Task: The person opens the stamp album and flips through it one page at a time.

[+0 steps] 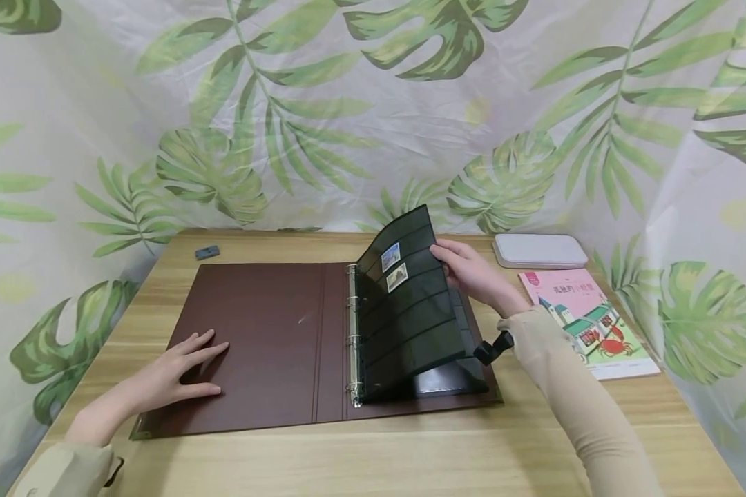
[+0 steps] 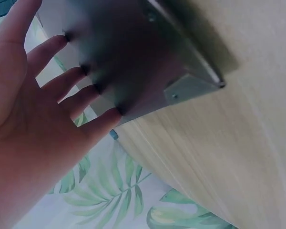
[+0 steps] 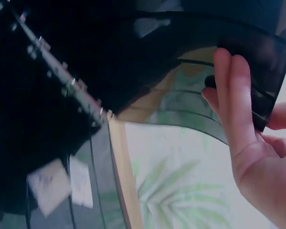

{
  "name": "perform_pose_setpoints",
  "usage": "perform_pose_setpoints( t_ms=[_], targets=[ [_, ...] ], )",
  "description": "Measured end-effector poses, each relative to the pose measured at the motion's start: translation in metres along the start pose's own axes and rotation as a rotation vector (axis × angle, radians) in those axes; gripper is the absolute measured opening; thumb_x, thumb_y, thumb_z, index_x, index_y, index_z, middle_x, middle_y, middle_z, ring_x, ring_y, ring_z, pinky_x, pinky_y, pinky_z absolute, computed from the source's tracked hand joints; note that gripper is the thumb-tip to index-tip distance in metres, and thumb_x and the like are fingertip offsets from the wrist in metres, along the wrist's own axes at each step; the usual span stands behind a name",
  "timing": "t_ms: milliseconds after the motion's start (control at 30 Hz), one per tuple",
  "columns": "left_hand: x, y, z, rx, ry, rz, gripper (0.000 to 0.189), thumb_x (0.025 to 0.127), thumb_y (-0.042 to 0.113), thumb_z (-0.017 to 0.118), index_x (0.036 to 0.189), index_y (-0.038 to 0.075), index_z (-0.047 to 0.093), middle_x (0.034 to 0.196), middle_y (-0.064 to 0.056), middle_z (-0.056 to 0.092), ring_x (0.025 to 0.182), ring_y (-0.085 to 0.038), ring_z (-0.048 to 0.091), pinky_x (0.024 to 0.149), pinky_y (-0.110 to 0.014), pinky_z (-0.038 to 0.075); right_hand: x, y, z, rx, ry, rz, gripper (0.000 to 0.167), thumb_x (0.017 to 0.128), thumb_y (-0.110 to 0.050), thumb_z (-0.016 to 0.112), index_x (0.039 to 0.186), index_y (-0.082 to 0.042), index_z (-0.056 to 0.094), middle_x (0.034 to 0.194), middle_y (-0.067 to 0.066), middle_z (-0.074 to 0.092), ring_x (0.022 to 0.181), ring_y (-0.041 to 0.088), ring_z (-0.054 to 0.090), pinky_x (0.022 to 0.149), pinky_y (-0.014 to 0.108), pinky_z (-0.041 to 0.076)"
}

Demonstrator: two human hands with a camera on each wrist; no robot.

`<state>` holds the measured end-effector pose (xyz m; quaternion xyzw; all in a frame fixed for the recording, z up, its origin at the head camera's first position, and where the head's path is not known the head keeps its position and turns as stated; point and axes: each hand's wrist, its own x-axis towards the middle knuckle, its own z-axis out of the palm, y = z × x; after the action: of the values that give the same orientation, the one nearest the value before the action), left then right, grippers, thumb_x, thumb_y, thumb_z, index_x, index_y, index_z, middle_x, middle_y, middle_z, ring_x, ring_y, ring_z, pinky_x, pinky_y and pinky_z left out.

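Note:
A brown ring binder (image 1: 255, 331) lies spread on the table, its metal rings (image 1: 352, 338) along the spine. My right hand (image 1: 477, 273) pinches the outer edge of a black stamp page (image 1: 410, 321), which stands lifted and slanted over the binder's right side. Two small stamps, a blue one (image 1: 390, 257) and a brownish one (image 1: 396, 277), sit in its upper strips. In the right wrist view, thumb and fingers are on either side of the glossy sheet (image 3: 190, 33). My left hand (image 1: 174, 373) rests on the bare inner cover, fingers spread and fingertips touching it.
To the right lies a pink picture book (image 1: 590, 324) with a crab on its cover. Behind it is a white case (image 1: 539, 250). A small dark grey object (image 1: 207, 252) lies at the back left of the wooden table (image 1: 410, 455). Leaf-patterned cloth (image 1: 323, 124) hangs behind.

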<state>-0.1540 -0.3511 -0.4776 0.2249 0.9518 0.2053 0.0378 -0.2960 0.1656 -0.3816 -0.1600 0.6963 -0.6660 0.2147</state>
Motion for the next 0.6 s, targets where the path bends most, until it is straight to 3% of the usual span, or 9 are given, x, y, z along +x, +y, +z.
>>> perform_pose_setpoints(
  t_ms=[233,333,400,467,533,600],
  targets=[
    [0.003,0.004,-0.006,0.000,-0.028,-0.024,0.067,0.083,0.038,0.078,0.137,0.005,0.058,0.146,-0.037,0.042,0.130,-0.064,0.038,0.096,-0.072,0.039,0.010,-0.008,0.020,-0.040,0.043,-0.048,0.025,0.108,-0.029,0.038,0.101,-0.012,0.054,0.060,-0.011,0.046,0.047,0.004,0.034,0.046,0.020,0.026],
    [0.005,0.006,-0.011,-0.018,-0.045,-0.033,0.062,0.086,0.035,0.076,0.136,0.004,0.059,0.147,-0.037,0.042,0.131,-0.063,0.037,0.096,-0.071,0.040,0.012,-0.010,0.025,-0.075,0.083,-0.011,0.033,0.108,-0.035,0.036,0.113,-0.007,0.053,0.070,-0.008,0.045,0.052,0.006,0.035,0.049,0.020,0.029],
    [0.006,0.007,-0.015,-0.020,-0.058,-0.040,0.058,0.088,0.034,0.074,0.136,0.004,0.059,0.147,-0.037,0.042,0.132,-0.062,0.038,0.096,-0.070,0.041,0.014,-0.012,0.029,-0.084,0.075,0.015,0.046,0.108,-0.039,0.033,0.127,0.000,0.050,0.090,0.000,0.057,0.068,0.006,0.050,0.058,0.019,0.043],
    [0.007,0.008,-0.018,-0.012,-0.069,-0.042,0.056,0.090,0.033,0.072,0.135,0.003,0.060,0.147,-0.036,0.042,0.131,-0.060,0.040,0.096,-0.068,0.042,0.014,-0.012,0.033,-0.060,0.030,0.022,0.055,0.108,-0.038,0.030,0.142,0.003,0.042,0.123,0.013,0.059,0.101,0.016,0.061,0.082,0.026,0.055],
    [0.008,0.008,-0.019,0.002,-0.077,-0.036,0.054,0.090,0.033,0.072,0.134,0.002,0.061,0.146,-0.036,0.043,0.130,-0.059,0.043,0.095,-0.067,0.044,0.014,-0.009,0.036,-0.052,-0.037,-0.005,0.056,0.109,-0.034,0.030,0.149,0.006,0.033,0.149,0.021,0.043,0.131,0.031,0.051,0.102,0.041,0.053],
    [0.009,0.010,-0.020,0.013,-0.078,-0.030,0.053,0.090,0.032,0.072,0.133,0.002,0.061,0.145,-0.037,0.044,0.129,-0.059,0.045,0.095,-0.066,0.045,0.013,-0.005,0.039,-0.091,-0.086,-0.043,0.052,0.109,-0.025,0.034,0.150,0.005,0.031,0.156,0.024,0.034,0.141,0.038,0.040,0.108,0.050,0.047]
  ],
)
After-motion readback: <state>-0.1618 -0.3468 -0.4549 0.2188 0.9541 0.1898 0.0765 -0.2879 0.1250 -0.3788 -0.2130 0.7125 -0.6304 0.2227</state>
